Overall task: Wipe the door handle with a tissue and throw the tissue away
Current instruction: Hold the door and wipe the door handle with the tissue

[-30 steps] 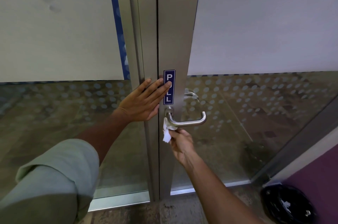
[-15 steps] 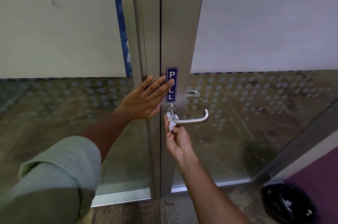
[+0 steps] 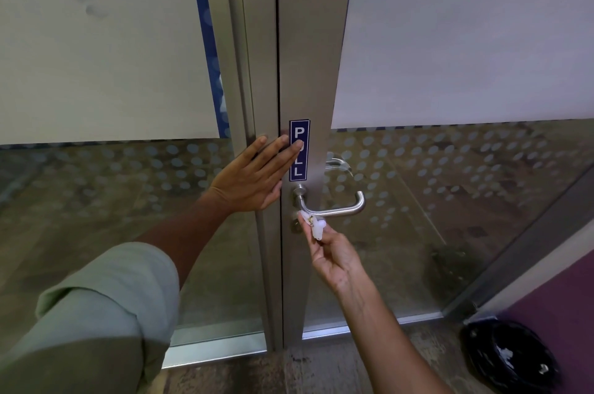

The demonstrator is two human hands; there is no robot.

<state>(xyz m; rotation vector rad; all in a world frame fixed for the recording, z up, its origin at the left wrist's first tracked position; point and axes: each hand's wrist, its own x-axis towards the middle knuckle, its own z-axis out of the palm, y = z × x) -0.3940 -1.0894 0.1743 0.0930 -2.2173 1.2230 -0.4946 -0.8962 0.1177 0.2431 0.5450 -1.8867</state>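
Note:
A brushed-metal lever door handle (image 3: 340,209) sticks out of the grey door frame below a blue PULL sign (image 3: 299,149). My right hand (image 3: 334,257) pinches a small crumpled white tissue (image 3: 313,223) and presses it against the underside of the lever near its pivot. My left hand (image 3: 257,176) lies flat, fingers spread, against the frame just left of the sign, fingertips overlapping it.
A black-lined waste bin (image 3: 511,358) with a white scrap inside stands on the floor at the lower right, beside a purple wall (image 3: 559,300). Frosted and dotted glass panels (image 3: 450,168) flank the frame. A second handle (image 3: 337,164) shows through the glass.
My right hand has shifted the tissue slightly right along the underside of the lever, after first rising to its pivot. My left hand stays flat on the frame.

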